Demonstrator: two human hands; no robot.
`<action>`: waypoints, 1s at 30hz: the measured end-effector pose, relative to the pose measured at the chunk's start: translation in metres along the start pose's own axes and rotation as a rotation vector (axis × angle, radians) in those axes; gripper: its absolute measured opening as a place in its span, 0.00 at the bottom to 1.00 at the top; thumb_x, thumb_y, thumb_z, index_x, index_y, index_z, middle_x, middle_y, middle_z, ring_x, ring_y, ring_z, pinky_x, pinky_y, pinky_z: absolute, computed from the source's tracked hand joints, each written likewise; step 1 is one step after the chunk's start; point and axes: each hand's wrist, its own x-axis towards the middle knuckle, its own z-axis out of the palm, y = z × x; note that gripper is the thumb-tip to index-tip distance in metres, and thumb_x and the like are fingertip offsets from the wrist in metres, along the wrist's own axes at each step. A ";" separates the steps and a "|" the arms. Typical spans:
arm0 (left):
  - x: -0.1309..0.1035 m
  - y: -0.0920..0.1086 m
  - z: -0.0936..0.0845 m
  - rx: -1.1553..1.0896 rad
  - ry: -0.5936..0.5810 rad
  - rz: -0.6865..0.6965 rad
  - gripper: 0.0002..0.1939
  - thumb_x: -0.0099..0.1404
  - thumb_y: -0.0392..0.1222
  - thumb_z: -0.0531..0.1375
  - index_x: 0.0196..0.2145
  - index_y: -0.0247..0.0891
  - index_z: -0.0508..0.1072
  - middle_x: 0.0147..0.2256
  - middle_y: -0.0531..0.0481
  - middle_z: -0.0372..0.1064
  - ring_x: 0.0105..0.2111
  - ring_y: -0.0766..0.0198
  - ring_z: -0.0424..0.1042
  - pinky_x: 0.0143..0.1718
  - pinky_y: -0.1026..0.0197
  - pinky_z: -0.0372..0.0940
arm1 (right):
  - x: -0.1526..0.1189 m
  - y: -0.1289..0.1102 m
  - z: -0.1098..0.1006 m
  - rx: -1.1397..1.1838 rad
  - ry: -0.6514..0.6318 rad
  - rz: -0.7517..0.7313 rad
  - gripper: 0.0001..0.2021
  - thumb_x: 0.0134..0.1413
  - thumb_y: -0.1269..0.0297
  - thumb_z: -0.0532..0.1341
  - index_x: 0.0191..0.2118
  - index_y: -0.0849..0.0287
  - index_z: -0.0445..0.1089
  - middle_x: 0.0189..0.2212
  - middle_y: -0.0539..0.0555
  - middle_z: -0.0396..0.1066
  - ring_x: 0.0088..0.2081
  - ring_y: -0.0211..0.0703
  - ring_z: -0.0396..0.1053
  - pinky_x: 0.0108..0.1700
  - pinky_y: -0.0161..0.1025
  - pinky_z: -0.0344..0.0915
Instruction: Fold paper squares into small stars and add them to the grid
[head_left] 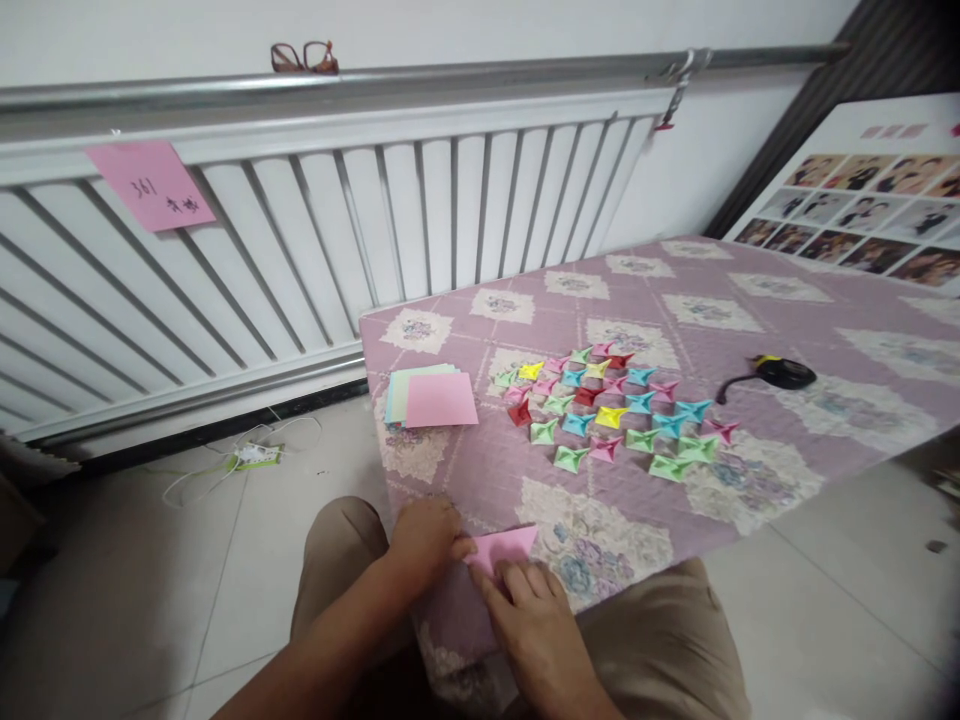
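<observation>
A folded piece of pink paper (pixel 508 545) lies on the near edge of the cloth-covered table. My left hand (pixel 429 535) is closed, fingers curled, thumb and fingertip at the paper's left end. From the near side, my right hand (pixel 534 612) presses on the same paper, its thumb toward the left end and its bent fingers along the lower edge. Beyond my left hand is a stack of paper sheets (pixel 442 400), pink on top with pale green and blue beneath. Several folded paper shapes (pixel 611 417) in pink, green, blue, yellow and red stand in rows farther back.
A black tape measure (pixel 784 373) with a strap lies at the right on the purple patterned tablecloth (pixel 480 475). A white radiator (pixel 420 200) runs behind the table, bearing a pink note (pixel 152 185). Eyeglasses (pixel 305 57) rest on the pipe. A photo board (pixel 862 200) leans at the far right.
</observation>
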 end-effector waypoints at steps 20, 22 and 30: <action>-0.041 -0.007 0.057 -0.061 0.357 0.257 0.11 0.66 0.34 0.53 0.44 0.41 0.70 0.43 0.48 0.67 0.43 0.59 0.64 0.48 0.56 0.61 | 0.010 -0.005 -0.004 -0.017 -0.106 0.055 0.23 0.45 0.48 0.67 0.49 0.44 0.68 0.42 0.53 0.71 0.41 0.50 0.64 0.44 0.48 0.54; -0.048 -0.004 0.067 -0.064 0.368 0.241 0.15 0.66 0.35 0.54 0.50 0.41 0.67 0.46 0.47 0.66 0.47 0.58 0.63 0.51 0.54 0.59 | 0.010 -0.005 -0.003 -0.010 -0.071 0.058 0.22 0.44 0.50 0.68 0.47 0.45 0.69 0.42 0.53 0.71 0.41 0.51 0.65 0.44 0.49 0.54; -0.055 -0.002 0.073 0.018 0.356 0.197 0.19 0.68 0.39 0.52 0.56 0.44 0.62 0.51 0.47 0.65 0.52 0.57 0.61 0.54 0.54 0.57 | -0.011 -0.001 0.004 0.092 0.076 0.029 0.16 0.51 0.55 0.64 0.47 0.50 0.70 0.43 0.52 0.73 0.45 0.49 0.65 0.52 0.50 0.51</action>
